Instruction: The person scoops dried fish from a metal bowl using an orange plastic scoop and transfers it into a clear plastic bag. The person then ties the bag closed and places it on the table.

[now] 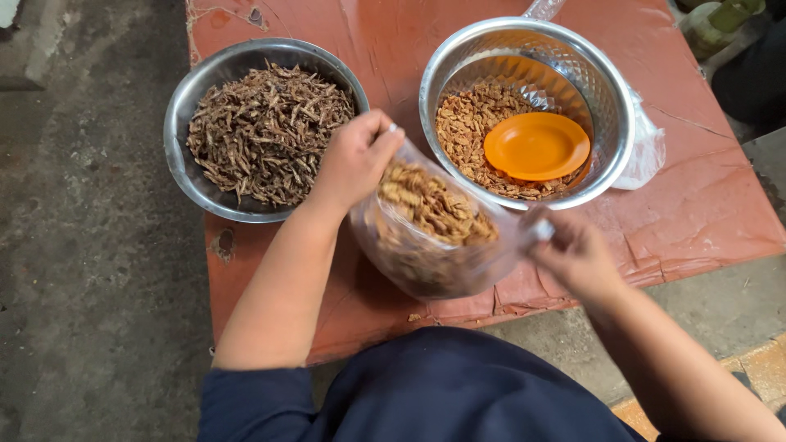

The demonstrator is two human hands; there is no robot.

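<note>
My left hand (354, 157) and my right hand (573, 254) each grip one side of the mouth of a clear plastic bag (426, 262). The bag hangs between them over the red table (696, 205), part filled with light brown dried pieces (430, 205). Just beyond the bag stands a steel bowl (610, 90) holding more of the same light brown pieces and a small orange plate (536, 146). A second steel bowl (182, 115) to the left holds dark brown dried strips (266, 135).
A crumpled clear plastic bag (647, 151) lies by the right bowl. The red table top is cracked and worn, with grey concrete floor (82, 245) to its left. A dark object and a jar (720, 24) sit at the top right corner.
</note>
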